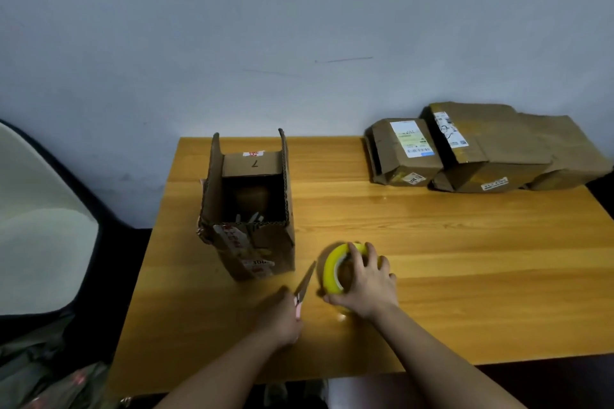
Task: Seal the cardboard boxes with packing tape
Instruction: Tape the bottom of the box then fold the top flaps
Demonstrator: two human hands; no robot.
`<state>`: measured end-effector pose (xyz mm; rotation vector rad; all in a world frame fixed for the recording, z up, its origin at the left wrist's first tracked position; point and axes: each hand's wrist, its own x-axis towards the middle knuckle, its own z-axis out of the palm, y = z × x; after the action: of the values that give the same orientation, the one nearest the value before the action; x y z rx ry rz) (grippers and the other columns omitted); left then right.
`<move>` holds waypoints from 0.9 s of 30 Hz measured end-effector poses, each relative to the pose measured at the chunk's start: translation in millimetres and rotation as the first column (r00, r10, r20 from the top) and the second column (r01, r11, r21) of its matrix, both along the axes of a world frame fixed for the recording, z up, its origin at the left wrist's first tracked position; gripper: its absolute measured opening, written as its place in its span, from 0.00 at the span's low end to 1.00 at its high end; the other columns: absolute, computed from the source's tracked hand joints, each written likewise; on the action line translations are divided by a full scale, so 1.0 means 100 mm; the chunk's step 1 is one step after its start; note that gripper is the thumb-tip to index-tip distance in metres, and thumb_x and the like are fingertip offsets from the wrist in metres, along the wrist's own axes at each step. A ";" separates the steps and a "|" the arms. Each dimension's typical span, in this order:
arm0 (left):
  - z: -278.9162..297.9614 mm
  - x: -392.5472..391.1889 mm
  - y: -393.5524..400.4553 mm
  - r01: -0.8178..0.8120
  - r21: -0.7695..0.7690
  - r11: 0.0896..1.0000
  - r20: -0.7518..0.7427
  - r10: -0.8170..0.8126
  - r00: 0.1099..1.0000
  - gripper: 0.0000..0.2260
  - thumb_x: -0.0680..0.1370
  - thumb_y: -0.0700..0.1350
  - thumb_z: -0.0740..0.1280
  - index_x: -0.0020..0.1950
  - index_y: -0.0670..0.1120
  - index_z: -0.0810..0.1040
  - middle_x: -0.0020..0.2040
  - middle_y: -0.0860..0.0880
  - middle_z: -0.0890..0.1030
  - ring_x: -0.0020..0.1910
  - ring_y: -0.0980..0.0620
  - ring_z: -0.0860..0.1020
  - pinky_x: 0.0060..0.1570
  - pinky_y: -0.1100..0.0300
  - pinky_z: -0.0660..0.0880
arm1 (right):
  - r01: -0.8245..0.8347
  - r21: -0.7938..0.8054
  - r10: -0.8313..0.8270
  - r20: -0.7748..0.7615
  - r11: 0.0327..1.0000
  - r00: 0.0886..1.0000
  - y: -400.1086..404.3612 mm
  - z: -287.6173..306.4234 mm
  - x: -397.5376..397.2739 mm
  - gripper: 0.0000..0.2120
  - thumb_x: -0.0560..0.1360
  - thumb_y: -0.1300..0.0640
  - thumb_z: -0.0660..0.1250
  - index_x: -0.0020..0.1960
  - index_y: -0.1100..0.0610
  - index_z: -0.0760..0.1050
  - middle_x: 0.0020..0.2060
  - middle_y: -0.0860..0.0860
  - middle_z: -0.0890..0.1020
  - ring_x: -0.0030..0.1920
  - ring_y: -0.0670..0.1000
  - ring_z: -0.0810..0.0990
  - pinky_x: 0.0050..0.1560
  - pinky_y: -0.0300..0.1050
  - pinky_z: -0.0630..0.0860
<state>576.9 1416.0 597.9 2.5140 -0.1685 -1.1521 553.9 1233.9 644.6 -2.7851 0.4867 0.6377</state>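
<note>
Left hand (282,315) fingers wrapped on scissors (304,285), blades pointing away, ready to cut. Right hand (363,282) fingers curled over tape roll (335,271) on worktop (432,259), likely hunting the tape end. Open box (249,209) just beyond left fingers, flaps up, unsealed. Flattened boxes (481,149) far beyond right fingers.

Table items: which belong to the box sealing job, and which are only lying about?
For the job:
yellow tape roll, gripped by right hand
scissors, held by left hand
open cardboard box
flattened labelled boxes

Lying about:
white chair
</note>
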 end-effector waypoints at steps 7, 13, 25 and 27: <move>-0.06 0.04 -0.11 0.112 0.113 0.987 0.201 -0.133 0.970 0.20 0.79 0.49 0.61 0.70 0.46 0.63 0.69 0.44 0.66 0.67 0.45 0.66 0.65 0.53 0.66 | 0.139 0.131 -0.144 0.033 0.982 0.989 -0.17 0.05 0.02 0.55 0.61 0.26 0.69 0.78 0.44 0.46 0.77 0.52 0.50 0.73 0.63 0.57 0.67 0.59 0.65; 0.19 0.02 -0.10 0.143 -0.008 0.990 0.244 -0.137 0.960 0.21 0.79 0.49 0.62 0.71 0.52 0.64 0.72 0.48 0.61 0.69 0.47 0.64 0.66 0.53 0.65 | 0.468 0.718 -0.601 -0.086 0.515 0.795 -0.31 0.15 0.04 0.55 0.59 0.28 0.73 0.77 0.48 0.54 0.73 0.53 0.64 0.69 0.57 0.68 0.69 0.55 0.67; 1.79 0.39 -0.45 -0.600 -0.696 0.395 -0.519 0.302 0.800 0.14 0.82 0.52 0.57 0.59 0.47 0.77 0.53 0.46 0.83 0.54 0.49 0.81 0.54 0.56 0.78 | -0.045 0.684 -0.329 0.407 0.728 0.852 -0.17 1.10 0.08 0.55 0.55 0.26 0.70 0.76 0.39 0.52 0.75 0.43 0.58 0.73 0.47 0.59 0.70 0.49 0.63; 1.90 0.42 -0.43 -0.649 -0.694 0.312 -0.602 0.243 0.761 0.17 0.82 0.48 0.55 0.62 0.42 0.76 0.56 0.43 0.83 0.58 0.46 0.79 0.61 0.51 0.74 | -0.119 0.564 -0.233 0.511 0.817 0.827 -0.14 1.21 0.11 0.54 0.55 0.23 0.68 0.75 0.37 0.52 0.76 0.40 0.55 0.74 0.45 0.54 0.70 0.47 0.59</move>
<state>619.2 1373.2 787.8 1.1929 0.0726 -0.9123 564.9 1219.7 765.9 -2.1914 0.1974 -0.0844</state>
